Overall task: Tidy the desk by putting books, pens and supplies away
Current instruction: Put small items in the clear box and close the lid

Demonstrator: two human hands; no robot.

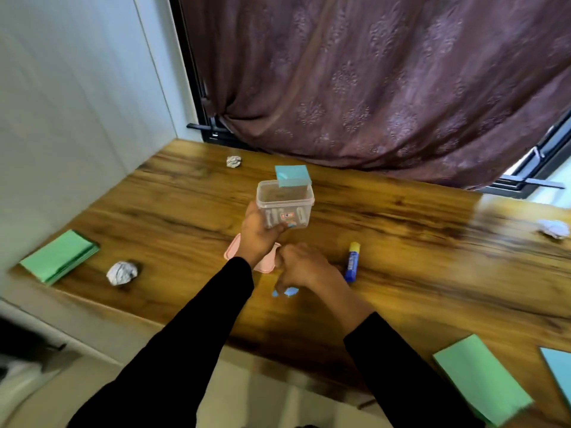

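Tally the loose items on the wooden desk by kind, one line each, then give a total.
Crumpled white paper balls: 3
Green paper stacks: 2
Blue paper sheet at the right edge: 1
Blue glue stick with yellow cap: 1
Light blue sticky-note block: 1
Clear plastic container: 1
Pink lid: 1
Total: 10

left hand (259, 233) holding clear box (285, 202), glue stick (352, 261) on desk (401, 242)

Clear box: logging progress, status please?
Left hand holds clear box, lid off. Right hand fingers on blue bits. Pink lid under hands; glue stick beside.
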